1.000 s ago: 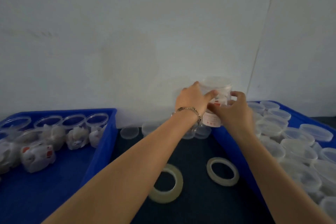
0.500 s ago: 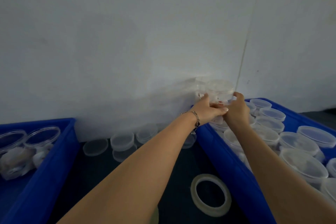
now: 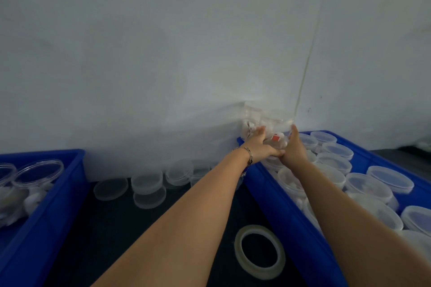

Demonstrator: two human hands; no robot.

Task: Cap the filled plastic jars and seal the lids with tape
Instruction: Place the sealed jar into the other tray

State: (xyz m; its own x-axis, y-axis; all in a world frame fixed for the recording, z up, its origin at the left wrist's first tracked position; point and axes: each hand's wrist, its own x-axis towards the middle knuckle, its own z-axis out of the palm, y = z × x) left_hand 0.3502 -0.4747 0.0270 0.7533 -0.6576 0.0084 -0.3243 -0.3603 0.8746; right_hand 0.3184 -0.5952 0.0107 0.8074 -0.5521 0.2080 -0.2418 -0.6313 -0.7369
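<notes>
**Capped jar being stacked in right crate**

Right blue crate: landmark, held rows of capped jars. Left blue crate: well left of it, uncapped filled jars. Tape roll: on desk, just left of crate. Jar: at crate's far corner, atop others. Left hand, right hand: fingers cupped round jar. Step judged: stowing; next calls for release, then another uncapped jar.

Clear capped jar with red-marked contents, upright atop capped jars, tape roll flat
</notes>
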